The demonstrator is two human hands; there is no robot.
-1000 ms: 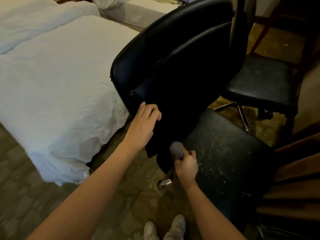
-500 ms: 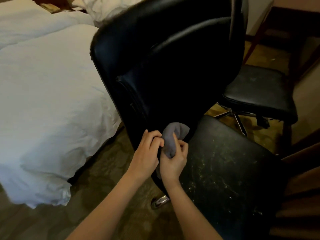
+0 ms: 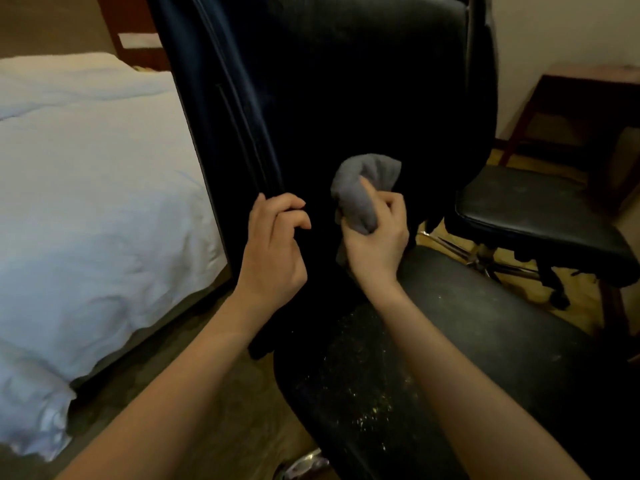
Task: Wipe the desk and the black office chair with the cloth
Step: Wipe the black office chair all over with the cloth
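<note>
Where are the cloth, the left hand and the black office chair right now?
cloth (image 3: 355,204): head view, middle of the bunched grey fabric.
left hand (image 3: 273,244): head view, back of the hand.
black office chair (image 3: 346,81): head view, middle of the backrest.

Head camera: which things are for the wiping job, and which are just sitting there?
For the job:
- grey cloth, bunched in the right hand
- black office chair, its backrest edge held by the left hand

Just sitting there:
- bed with white duvet
- second black chair behind
</note>
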